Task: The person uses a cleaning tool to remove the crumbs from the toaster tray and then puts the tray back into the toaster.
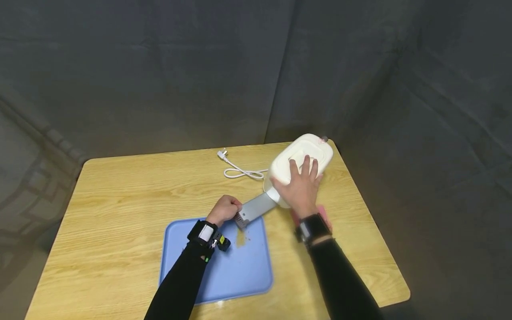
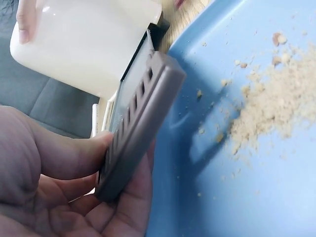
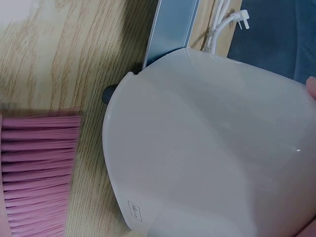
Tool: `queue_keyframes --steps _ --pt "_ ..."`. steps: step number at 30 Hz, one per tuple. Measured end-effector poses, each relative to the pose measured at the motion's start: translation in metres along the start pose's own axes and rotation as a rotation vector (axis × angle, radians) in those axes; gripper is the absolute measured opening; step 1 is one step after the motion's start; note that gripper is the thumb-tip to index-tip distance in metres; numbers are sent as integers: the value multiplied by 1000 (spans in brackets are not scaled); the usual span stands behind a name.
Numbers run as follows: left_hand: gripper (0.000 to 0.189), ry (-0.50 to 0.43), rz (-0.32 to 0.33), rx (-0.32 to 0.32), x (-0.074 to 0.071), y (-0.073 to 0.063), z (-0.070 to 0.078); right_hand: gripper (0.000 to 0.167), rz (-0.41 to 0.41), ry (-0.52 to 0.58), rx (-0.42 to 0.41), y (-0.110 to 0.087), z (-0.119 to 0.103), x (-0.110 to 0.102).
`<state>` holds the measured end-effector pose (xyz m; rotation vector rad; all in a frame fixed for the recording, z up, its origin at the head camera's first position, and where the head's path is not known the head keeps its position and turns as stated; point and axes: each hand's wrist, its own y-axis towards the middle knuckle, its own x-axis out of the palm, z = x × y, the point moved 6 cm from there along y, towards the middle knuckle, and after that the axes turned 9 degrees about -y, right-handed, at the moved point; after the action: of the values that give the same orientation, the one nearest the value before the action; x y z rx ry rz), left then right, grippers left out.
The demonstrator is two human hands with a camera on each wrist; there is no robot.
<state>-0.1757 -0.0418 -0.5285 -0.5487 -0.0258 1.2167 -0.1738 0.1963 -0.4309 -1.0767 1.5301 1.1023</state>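
A white toaster (image 1: 322, 153) stands at the right of the table, and a long grey crumb tray (image 1: 259, 207) sticks out of its near end. My left hand (image 1: 225, 210) pinches the tray's slotted end (image 2: 140, 121) between thumb and fingers, above the blue tray (image 1: 256, 284). Pale crumbs (image 2: 276, 106) lie on that blue tray under the grey end. My right hand (image 1: 301, 189) rests on the toaster's top with its fingers spread. In the right wrist view the toaster's glossy side (image 3: 207, 143) fills much of the picture, with a fingertip at the right edge.
A pink-bristled brush (image 3: 39, 173) lies on the wooden table beside the toaster, partly beneath my right wrist. The white power cord (image 1: 244, 172) is looped behind, its plug (image 1: 222, 154) near the back edge. Dark cloth (image 1: 180, 89) hangs behind the table.
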Motion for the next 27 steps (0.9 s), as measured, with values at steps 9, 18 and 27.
queue_keyframes --steps 9,18,27 --pt "19 13 23 2 2 4 6 90 6 -17 -4 -3 -2 -4" --pt "18 115 -24 14 3 5 17 90 5 -29 2 -5 1 -6" --pt "11 184 -164 20 3 5 22 89 16 -22 6 -5 2 -8"
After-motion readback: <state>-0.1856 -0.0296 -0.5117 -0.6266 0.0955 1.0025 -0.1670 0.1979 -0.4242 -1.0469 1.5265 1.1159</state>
